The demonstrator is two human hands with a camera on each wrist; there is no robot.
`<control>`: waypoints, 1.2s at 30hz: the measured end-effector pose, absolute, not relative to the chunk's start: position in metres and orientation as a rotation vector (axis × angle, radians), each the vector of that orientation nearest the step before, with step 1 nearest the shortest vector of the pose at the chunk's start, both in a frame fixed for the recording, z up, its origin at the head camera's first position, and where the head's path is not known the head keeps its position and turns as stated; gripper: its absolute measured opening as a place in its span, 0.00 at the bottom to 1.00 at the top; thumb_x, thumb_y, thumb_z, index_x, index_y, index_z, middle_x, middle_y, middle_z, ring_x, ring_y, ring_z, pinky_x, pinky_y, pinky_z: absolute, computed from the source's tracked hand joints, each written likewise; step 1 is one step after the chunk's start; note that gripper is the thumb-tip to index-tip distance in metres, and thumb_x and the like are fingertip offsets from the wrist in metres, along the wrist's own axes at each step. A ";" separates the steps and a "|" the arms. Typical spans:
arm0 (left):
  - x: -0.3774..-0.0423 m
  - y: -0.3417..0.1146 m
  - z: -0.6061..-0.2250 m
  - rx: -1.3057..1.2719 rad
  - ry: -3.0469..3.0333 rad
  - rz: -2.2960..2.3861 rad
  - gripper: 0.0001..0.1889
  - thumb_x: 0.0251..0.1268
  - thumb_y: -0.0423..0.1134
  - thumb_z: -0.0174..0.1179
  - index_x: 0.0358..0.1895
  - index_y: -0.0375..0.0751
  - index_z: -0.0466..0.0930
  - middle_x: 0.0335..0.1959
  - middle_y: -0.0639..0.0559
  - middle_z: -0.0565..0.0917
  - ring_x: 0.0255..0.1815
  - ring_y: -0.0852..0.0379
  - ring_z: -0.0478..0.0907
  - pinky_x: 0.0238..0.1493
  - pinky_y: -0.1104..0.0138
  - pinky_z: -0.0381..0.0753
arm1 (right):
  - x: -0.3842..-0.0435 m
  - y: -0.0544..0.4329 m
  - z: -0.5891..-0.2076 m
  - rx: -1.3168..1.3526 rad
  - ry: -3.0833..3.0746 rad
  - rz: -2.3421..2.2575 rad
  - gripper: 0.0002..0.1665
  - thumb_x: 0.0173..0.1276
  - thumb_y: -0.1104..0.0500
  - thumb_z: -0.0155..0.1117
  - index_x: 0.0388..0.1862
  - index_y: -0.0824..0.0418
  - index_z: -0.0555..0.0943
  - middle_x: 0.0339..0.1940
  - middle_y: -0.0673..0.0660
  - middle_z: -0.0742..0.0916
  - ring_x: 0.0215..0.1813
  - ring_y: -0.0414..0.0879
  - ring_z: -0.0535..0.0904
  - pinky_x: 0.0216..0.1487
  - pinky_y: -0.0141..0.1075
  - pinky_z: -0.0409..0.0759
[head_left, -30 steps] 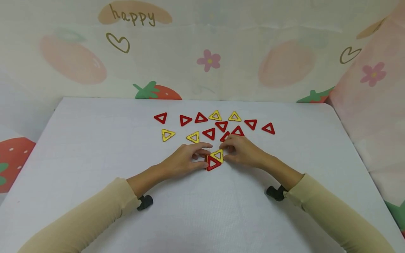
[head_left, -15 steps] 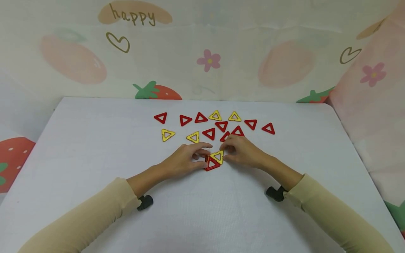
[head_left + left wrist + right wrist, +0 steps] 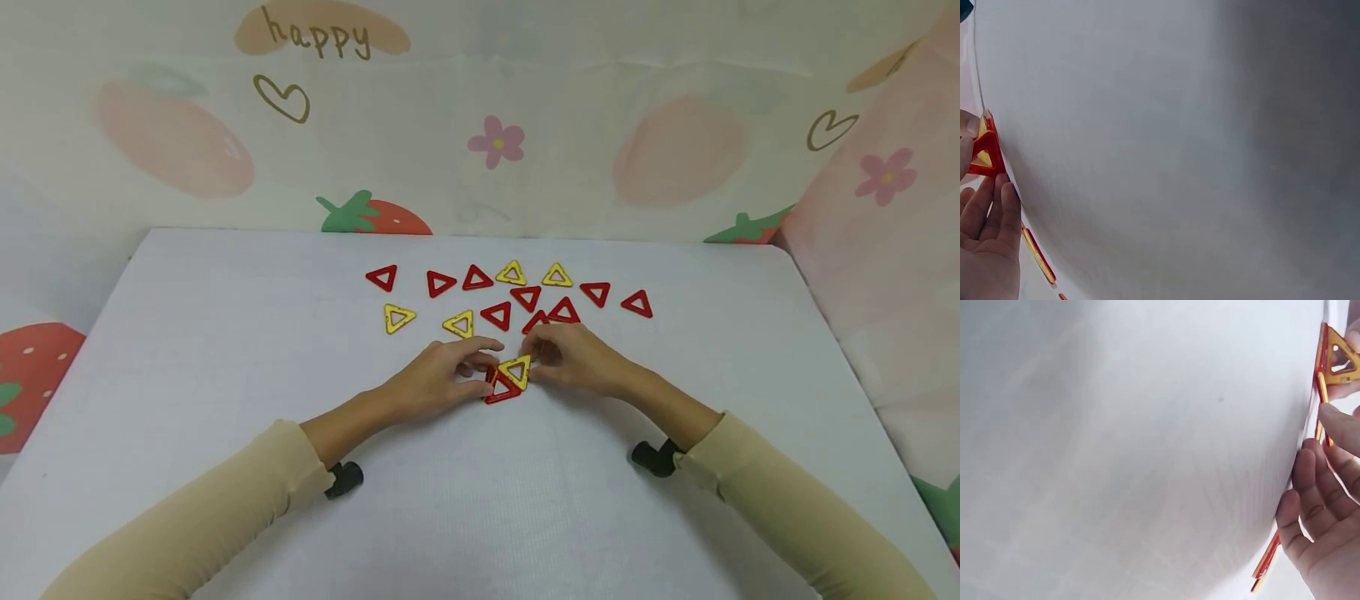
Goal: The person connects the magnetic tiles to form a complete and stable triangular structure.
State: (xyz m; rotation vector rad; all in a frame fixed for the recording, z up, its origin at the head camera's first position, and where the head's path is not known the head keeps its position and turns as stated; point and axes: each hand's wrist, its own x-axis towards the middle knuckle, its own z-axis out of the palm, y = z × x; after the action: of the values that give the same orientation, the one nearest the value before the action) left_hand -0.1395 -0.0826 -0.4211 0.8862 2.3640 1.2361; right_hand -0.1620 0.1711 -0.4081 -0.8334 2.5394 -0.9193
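My left hand (image 3: 431, 379) pinches a red triangular magnetic tile (image 3: 996, 156) that stands up between thumb and fingers in the left wrist view. From the right wrist side, a yellow triangular face (image 3: 1333, 378) shows near those left fingers. In the head view, a red tile (image 3: 501, 397) lies low beside the left thumb. A yellow tile (image 3: 527, 372) overlaps its upper right part, with its right corner between the thumb and fingers of my right hand (image 3: 581, 358). That tile's thin edge (image 3: 1324, 390) shows by the right thumb. The left fingers partly hide the joined tiles.
Behind the hands, loose red tiles (image 3: 496, 326) and yellow tiles (image 3: 460, 335) lie scattered on the white table (image 3: 480, 500). One red tile (image 3: 534, 322) sits right at the right hand's knuckles. A printed cloth (image 3: 562, 83) hangs behind the table.
The red tile has shifted slightly left toward the left thumb, and the yellow tile now covers more of it. Both hands stay nearly in place; the loose tiles lie as before.
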 end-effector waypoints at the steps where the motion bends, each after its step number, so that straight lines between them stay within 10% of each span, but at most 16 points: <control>1: -0.140 -0.082 -0.421 0.888 2.365 1.235 0.29 0.64 0.35 0.68 0.68 0.40 0.71 0.55 0.50 0.85 0.57 0.58 0.80 0.58 0.64 0.77 | -0.162 0.171 -0.408 -0.832 2.529 -0.933 0.16 0.60 0.62 0.76 0.46 0.59 0.82 0.37 0.49 0.85 0.41 0.44 0.77 0.45 0.37 0.79; 36: -0.141 -0.082 -0.426 0.909 2.363 1.310 0.27 0.63 0.31 0.67 0.65 0.37 0.72 0.46 0.51 0.85 0.46 0.59 0.82 0.53 0.66 0.80 | -0.154 0.156 -0.407 -0.911 2.304 -1.110 0.17 0.63 0.66 0.72 0.51 0.63 0.83 0.37 0.50 0.87 0.38 0.41 0.83 0.47 0.33 0.82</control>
State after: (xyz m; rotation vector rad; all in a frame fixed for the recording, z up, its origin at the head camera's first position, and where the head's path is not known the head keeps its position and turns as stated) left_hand -0.1412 -0.0821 -0.4257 0.9087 2.3632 1.3098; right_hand -0.1541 0.1559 -0.4073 -0.9107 2.3040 -1.1101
